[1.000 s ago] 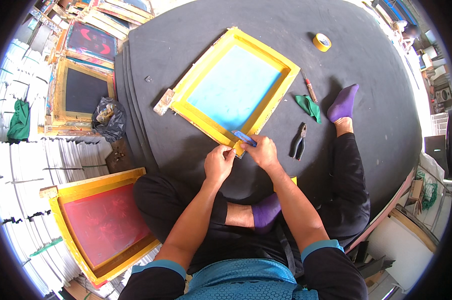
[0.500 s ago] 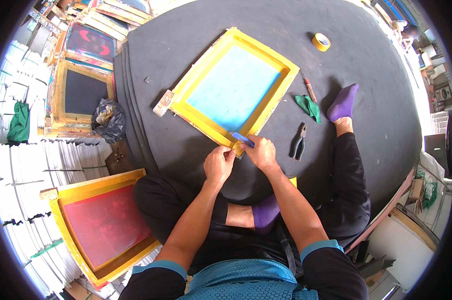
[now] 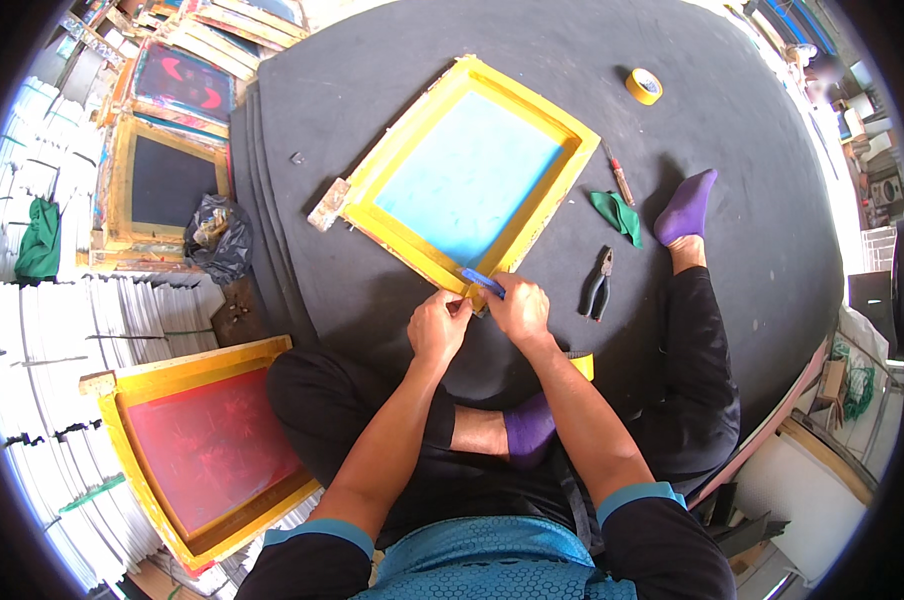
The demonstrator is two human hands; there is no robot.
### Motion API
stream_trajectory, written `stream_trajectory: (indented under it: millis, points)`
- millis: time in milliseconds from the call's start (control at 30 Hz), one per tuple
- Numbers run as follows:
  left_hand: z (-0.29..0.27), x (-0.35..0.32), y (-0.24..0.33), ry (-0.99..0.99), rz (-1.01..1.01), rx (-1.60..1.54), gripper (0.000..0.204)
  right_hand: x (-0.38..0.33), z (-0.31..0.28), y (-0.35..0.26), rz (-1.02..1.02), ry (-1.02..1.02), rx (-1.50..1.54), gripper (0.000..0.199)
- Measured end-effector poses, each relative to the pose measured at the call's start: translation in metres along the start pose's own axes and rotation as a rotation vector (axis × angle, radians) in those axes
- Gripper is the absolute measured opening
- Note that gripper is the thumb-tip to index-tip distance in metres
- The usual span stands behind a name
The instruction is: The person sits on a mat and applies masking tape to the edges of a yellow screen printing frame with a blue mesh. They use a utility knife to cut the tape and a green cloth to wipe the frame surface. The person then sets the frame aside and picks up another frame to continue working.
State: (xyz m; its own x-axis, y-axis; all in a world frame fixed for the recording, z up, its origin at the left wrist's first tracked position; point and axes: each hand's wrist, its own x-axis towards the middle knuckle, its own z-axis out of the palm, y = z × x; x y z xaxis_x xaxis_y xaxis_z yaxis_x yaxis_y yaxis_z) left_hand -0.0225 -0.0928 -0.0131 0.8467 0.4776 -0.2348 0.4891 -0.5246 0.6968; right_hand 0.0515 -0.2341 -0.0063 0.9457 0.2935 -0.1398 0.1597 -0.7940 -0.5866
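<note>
Hands have barely shifted over the last second, so work stays fixed on one spot. Right hand (image 3: 520,308) presses a small blue flat tool (image 3: 481,281) against the near corner of the yellow wooden screen frame with pale blue mesh (image 3: 469,175), fingers closed on it. Left hand (image 3: 438,325) pinches at the same corner, touching. Black-handled pliers (image 3: 597,285) lie just right on the black mat (image 3: 752,120).

On the black mat (image 3: 392,300) lie pliers (image 3: 597,285), a green cloth (image 3: 614,213), a yellow tape roll (image 3: 644,86), while a red-meshed frame (image 3: 204,450) rests beside white stacks (image 3: 32,400).
</note>
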Motion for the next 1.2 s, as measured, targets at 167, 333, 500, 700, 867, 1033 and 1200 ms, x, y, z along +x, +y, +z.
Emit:
stream_trajectory:
  millis: [167, 333, 500, 700, 867, 1033, 1200]
  points:
    - [-0.003, 0.003, -0.002, -0.015, -0.051, -0.099, 0.028, -0.001, -0.004, -0.010, 0.161, 0.002, 0.018, 0.036]
    - [0.007, 0.009, -0.020, -0.010, -0.012, -0.194, 0.036, -0.002, -0.008, -0.007, 0.250, 0.047, 0.032, 0.049]
    - [0.009, 0.008, -0.012, -0.029, -0.099, -0.145, 0.044, -0.007, 0.000, -0.005, 0.332, 0.077, 0.077, 0.061]
    - [0.008, 0.011, -0.008, -0.040, -0.165, -0.014, 0.046, -0.009, 0.015, -0.009, 0.429, 0.115, 0.069, 0.073]
    - [0.010, 0.013, -0.022, -0.006, -0.114, -0.035, 0.049, -0.025, 0.017, -0.010, 0.430, 0.123, 0.107, 0.078]
    - [0.012, 0.012, -0.019, 0.000, -0.095, -0.055, 0.049, -0.039, 0.023, -0.005, 0.421, 0.185, 0.111, 0.071]
    - [0.004, 0.006, -0.006, -0.030, -0.119, -0.056, 0.049, -0.057, 0.007, 0.000, 0.176, 0.149, 0.264, 0.044]
